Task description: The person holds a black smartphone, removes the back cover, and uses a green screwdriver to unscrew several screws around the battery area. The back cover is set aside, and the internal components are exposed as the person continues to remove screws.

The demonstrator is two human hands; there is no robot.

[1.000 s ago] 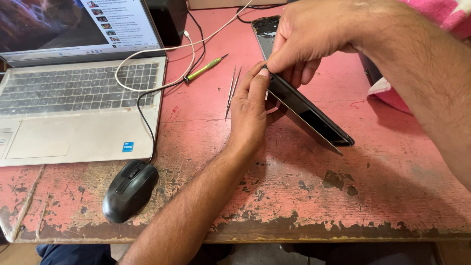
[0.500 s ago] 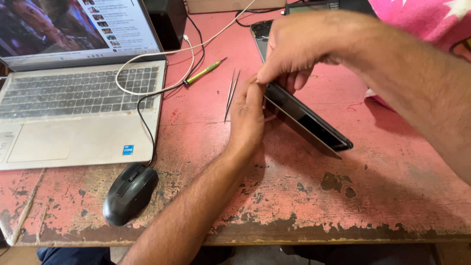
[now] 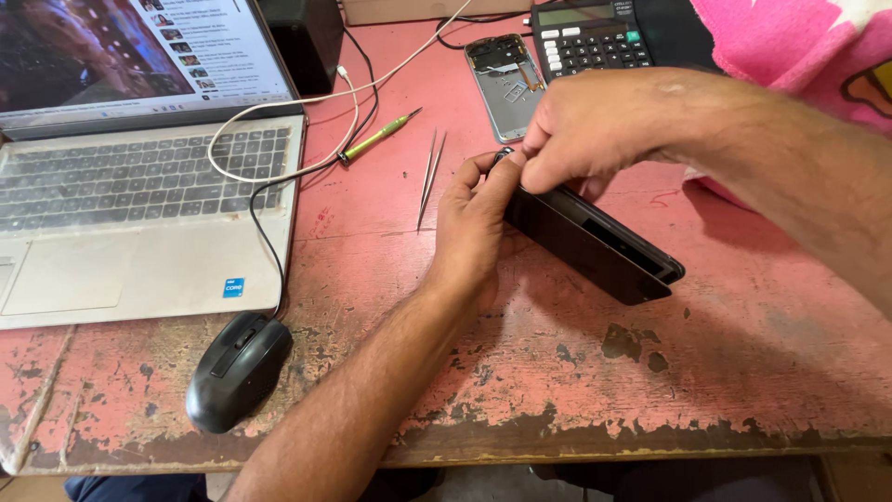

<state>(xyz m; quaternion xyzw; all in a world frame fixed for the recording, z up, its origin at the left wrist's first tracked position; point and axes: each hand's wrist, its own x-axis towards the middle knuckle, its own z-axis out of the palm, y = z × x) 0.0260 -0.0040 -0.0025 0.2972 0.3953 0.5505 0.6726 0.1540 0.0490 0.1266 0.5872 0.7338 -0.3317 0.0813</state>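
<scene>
Both hands gripping the phone (image 3: pixel 595 244): left hand (image 3: pixel 474 223) closed on its near-left end, right hand (image 3: pixel 595 125) pinching the top edge at that same end. Phone black, tipped up on one long edge, at about 3 o'clock from the table's (image 3: pixel 725 372) middle, running toward 4 o'clock.

Then, from the left: laptop (image 3: pixel 139 214) open at 9 o'clock, screen lit. Mouse (image 3: pixel 237 370) black, at 7 o'clock, just below the laptop's corner. White cable (image 3: pixel 279 116) looping over the laptop's right edge, black cable (image 3: pixel 265 209) beside it. Screwdriver (image 3: pixel 376 138) green, at 11 o'clock, lying slanted. Tweezers (image 3: pixel 429 172) thin and silver, just left of the left hand, near but apart. Open phone shell (image 3: pixel 502 79) at 12 o'clock, lying flat. Calculator (image 3: pixel 585 37) at 1 o'clock, touching the shell's right side. Pink cloth (image 3: pixel 799 46) at 2 o'clock, behind the right arm.
</scene>
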